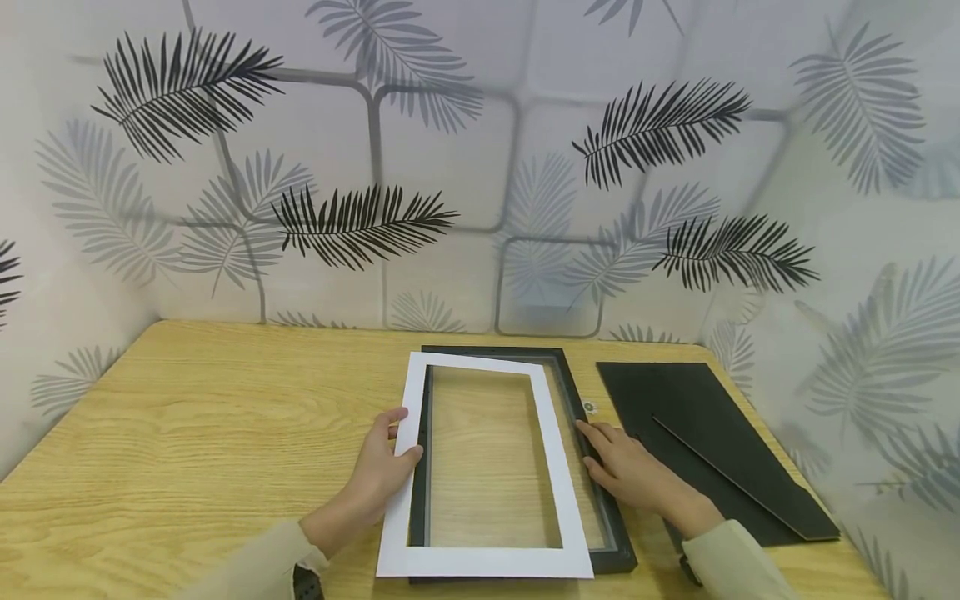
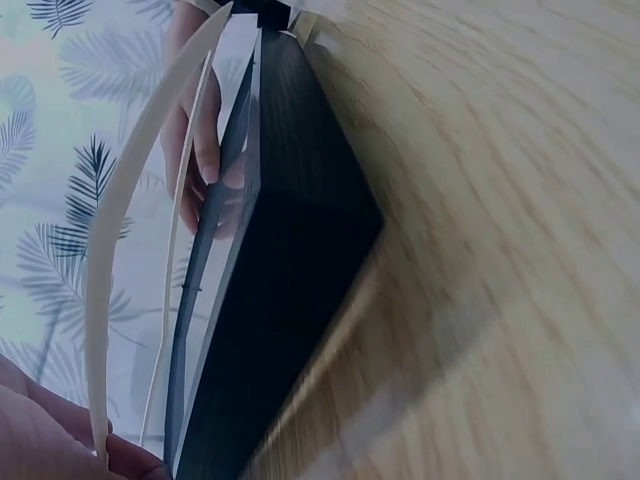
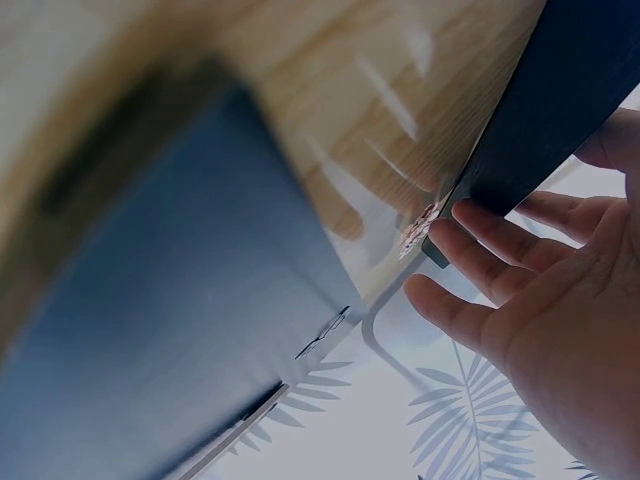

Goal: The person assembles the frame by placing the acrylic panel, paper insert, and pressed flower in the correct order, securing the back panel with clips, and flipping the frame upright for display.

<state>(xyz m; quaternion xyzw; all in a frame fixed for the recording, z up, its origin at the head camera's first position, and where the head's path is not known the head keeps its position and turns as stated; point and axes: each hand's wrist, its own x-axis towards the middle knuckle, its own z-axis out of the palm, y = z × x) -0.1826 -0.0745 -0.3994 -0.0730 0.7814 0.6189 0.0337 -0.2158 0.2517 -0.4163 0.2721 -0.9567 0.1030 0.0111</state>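
Observation:
My left hand (image 1: 381, 465) pinches the left border of a white picture mat (image 1: 487, 563), thumb on top. The mat lies tilted over a black picture frame (image 1: 618, 537), with its left border raised off the frame in the left wrist view. Through the mat's opening, the wood shows inside the frame. My right hand (image 1: 637, 473) touches the frame's right side with its fingers extended. In the right wrist view, the fingertips rest along the frame's dark outer side (image 3: 540, 120).
A black backing board (image 1: 667, 392) with a long stand flap (image 1: 738, 483) lies on the table at right. A small round patterned item (image 1: 589, 407) sits between it and the frame. The wood table (image 1: 225, 433) meets a leaf-patterned wall (image 1: 465, 275) behind.

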